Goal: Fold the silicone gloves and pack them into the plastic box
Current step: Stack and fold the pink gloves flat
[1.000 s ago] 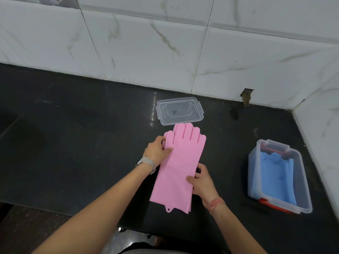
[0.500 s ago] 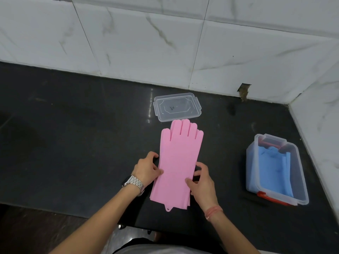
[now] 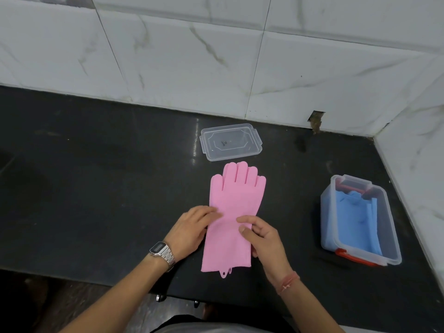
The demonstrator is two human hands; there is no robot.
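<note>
Head view, pink gloves (image 3: pixel 236 205) flat, left hand (image 3: pixel 191 230), right hand (image 3: pixel 263 239) pressing cuff

Both forearms bare, no sleeves visible. Left hand (image 3: pixel 189 228): rectangular silver metal digital wristwatch with dark display and linked bracelet (image 3: pixel 161 253) on the wrist. Right hand (image 3: pixel 264 239): thin pinkish-orange thread band with small knot (image 3: pixel 287 282) on the wrist. No rings seen. Grey garment edge (image 3: pixel 216 326) at bottom.

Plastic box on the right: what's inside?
The plastic box, lid off, holds blue gloves filling most of it. A red latch shows at the far end. Anything beneath the blue gloves is covered.
</note>
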